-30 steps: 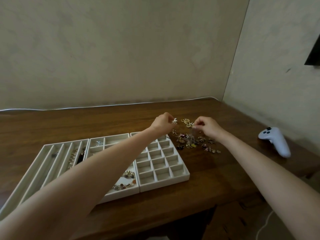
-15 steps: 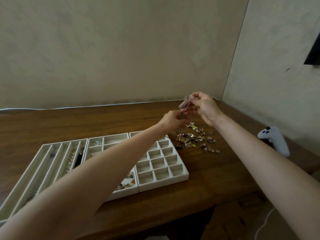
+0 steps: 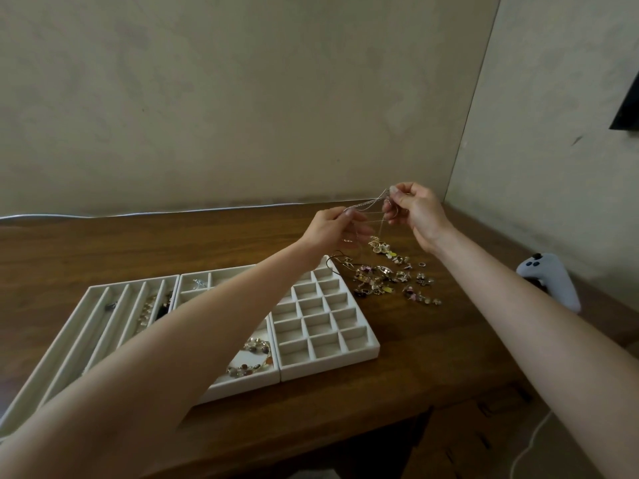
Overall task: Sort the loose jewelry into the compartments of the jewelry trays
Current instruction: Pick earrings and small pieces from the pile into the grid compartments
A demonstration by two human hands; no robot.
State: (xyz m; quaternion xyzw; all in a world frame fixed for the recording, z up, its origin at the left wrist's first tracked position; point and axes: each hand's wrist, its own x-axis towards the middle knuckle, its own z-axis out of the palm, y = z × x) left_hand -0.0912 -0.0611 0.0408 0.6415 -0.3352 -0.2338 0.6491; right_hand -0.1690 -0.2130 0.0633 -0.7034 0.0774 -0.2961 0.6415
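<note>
A thin silver chain [image 3: 368,204] is stretched in the air between my two hands, above the table. My left hand [image 3: 332,229] pinches its left end and my right hand [image 3: 416,210] pinches its right end, slightly higher. Below them a pile of loose jewelry [image 3: 387,278] lies on the wood. Three white trays stand side by side: a long-slot tray [image 3: 69,326], a middle tray [image 3: 242,382] with beaded bracelets [image 3: 250,357], and a small-grid tray [image 3: 359,356]. My left forearm hides much of the middle tray.
A white game controller [image 3: 549,281] lies at the right edge of the wooden table [image 3: 103,250]. A white cable [image 3: 138,213] runs along the back wall. The side wall closes the right. A drawer front shows under the table's front edge.
Both hands rose from the jewelry pile with the chain. They have since moved apart, pulling the chain out between them.
</note>
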